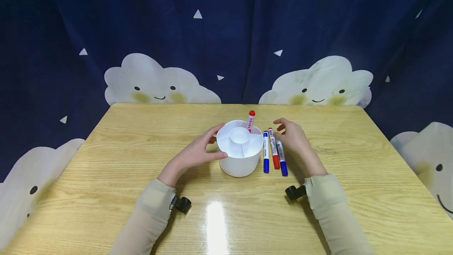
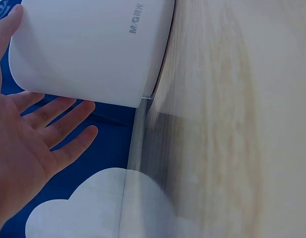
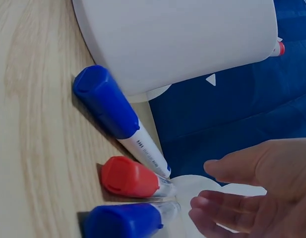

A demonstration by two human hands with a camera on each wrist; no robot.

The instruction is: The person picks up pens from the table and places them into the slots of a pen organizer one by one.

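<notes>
A round white desk organizer (image 1: 238, 164) with divided compartments stands on the table. One red-capped marker (image 1: 251, 120) is upright in it, cap up. My left hand (image 1: 198, 150) lies along the organizer's left side, thumb at the front rim and forefinger at the back; in the left wrist view its fingers (image 2: 68, 121) are spread and fairly straight. Right of the organizer lie a blue marker (image 1: 266, 152), a red marker (image 1: 274, 148) and a second blue marker (image 1: 282, 158). My right hand (image 1: 291, 135) hovers over their far ends, fingers loosely bent, with nothing visible in them.
The wooden table (image 1: 141, 129) spreads out on both sides of the organizer. Behind it hangs a dark blue curtain (image 1: 226, 34) with clouds and white triangles. A small black wrist camera (image 1: 184, 205) sits by the left sleeve, and another camera (image 1: 294, 193) by the right.
</notes>
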